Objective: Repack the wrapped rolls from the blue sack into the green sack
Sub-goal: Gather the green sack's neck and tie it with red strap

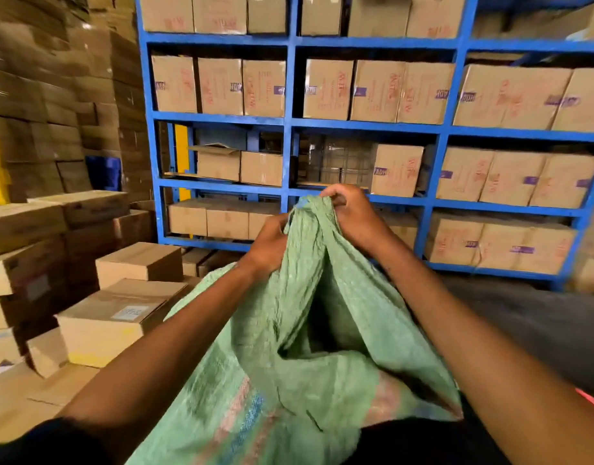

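The green sack (288, 347) was held up in front of the person, its top edge gathered into a bunch at centre frame and its body hanging down toward the lower edge of the view. A dark fold opened in the cloth below the bunch; the contents could not be seen. Faded red and blue print showed on the lower cloth.

The left hand (268, 246) gripped the gathered cloth just below and left of the top, fingers curled into it. The right hand (349, 209) pinched the very top of the bunch, fingers closed on the cloth. Both forearms ran alongside the sack.

To the left, cartons (121, 317) stood stacked close against the sack. To the right, dark floor (523, 313) lay open. Behind, a blue rack (290, 129) held rows of cartons on each shelf.
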The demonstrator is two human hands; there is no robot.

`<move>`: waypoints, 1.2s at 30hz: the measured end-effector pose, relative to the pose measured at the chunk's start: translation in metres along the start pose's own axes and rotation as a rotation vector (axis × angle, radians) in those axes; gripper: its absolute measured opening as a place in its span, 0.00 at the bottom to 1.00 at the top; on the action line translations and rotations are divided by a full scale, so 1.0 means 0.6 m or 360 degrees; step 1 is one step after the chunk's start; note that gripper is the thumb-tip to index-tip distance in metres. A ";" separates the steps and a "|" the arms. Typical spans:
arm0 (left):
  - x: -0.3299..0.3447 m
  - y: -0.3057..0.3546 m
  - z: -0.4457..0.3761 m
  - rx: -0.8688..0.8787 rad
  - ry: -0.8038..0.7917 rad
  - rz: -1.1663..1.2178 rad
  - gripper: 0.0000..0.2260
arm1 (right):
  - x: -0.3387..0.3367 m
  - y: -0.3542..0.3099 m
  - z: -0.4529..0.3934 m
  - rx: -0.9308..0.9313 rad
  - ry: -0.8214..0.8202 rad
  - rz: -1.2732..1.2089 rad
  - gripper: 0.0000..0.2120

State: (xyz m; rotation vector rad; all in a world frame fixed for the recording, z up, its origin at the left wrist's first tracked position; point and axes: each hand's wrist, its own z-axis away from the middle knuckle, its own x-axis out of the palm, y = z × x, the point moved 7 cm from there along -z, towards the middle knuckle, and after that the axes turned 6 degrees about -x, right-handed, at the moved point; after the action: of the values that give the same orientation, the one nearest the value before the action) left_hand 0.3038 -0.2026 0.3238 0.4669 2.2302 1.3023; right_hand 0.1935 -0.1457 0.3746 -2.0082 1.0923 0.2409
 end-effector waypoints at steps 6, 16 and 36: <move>-0.199 -0.126 -0.154 -0.0488 0.1000 0.0261 0.10 | -0.005 -0.053 0.069 -0.0022 -0.0470 0.0258 0.34; -0.200 -0.018 -0.146 -0.0268 0.0442 0.0685 0.11 | -0.034 -0.013 -0.009 -0.0217 0.0211 0.0964 0.20; -0.143 0.117 -0.146 0.0087 -0.0021 0.0275 0.19 | 0.172 -0.013 0.008 0.0191 0.0346 -0.0635 0.25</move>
State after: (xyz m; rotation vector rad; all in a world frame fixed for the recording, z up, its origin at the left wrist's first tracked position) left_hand 0.3249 -0.2754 0.4429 0.7002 2.2607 1.3214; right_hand 0.2630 -0.2032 0.3238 -2.1254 0.7879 -0.2499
